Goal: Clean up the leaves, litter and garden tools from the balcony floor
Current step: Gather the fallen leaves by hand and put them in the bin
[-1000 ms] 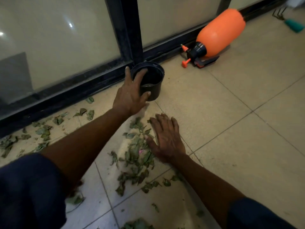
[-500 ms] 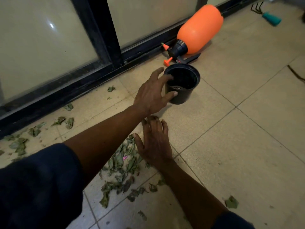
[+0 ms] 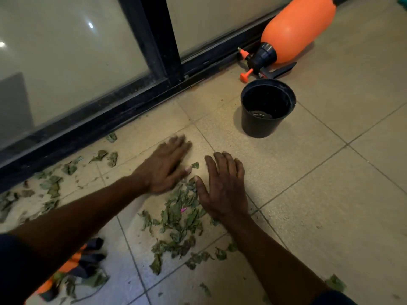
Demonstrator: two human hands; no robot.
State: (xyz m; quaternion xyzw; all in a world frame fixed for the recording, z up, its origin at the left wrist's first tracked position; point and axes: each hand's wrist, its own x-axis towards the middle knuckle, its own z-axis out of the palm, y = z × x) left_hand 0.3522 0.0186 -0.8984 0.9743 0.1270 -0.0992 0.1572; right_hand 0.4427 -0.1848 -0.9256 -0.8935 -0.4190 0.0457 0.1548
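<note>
Gathering leaves on the near side of the black pot [image 3: 267,107].
Head view: my left hand [image 3: 164,167] and right hand [image 3: 222,183] lie flat on the floor [image 3: 308,194], fingers straight and spread, either side of the leaf pile [image 3: 180,219]. Next, I judge, I press them together, scoop, and lift toward the pot.

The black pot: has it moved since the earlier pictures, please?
Yes: the black pot has shifted right, from the foot of the door post to beside the orange sprayer.
</note>
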